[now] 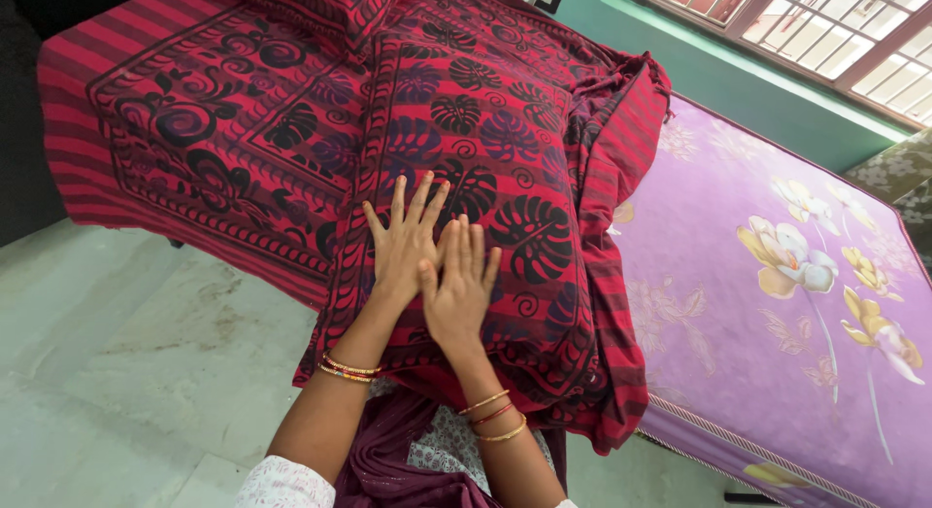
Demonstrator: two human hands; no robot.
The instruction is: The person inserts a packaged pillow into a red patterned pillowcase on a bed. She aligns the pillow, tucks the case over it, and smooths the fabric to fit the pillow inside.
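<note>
Red leaf-printed pillow [485,149] lies flat beneath both hands' spread fingers [413,202].

Gold-and-red bangles [348,369], white sleeve [282,484], perhaps maroon scarf [388,459].

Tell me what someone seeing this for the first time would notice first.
First, the red bedsheet with black leaf and swirl prints, draped over the near end of the bed and filling the upper left. At centre, the left hand and right hand lie flat on it, fingers spread, thin bangles on both wrists. To the right, the bare purple mattress with large flowers shows.
</note>
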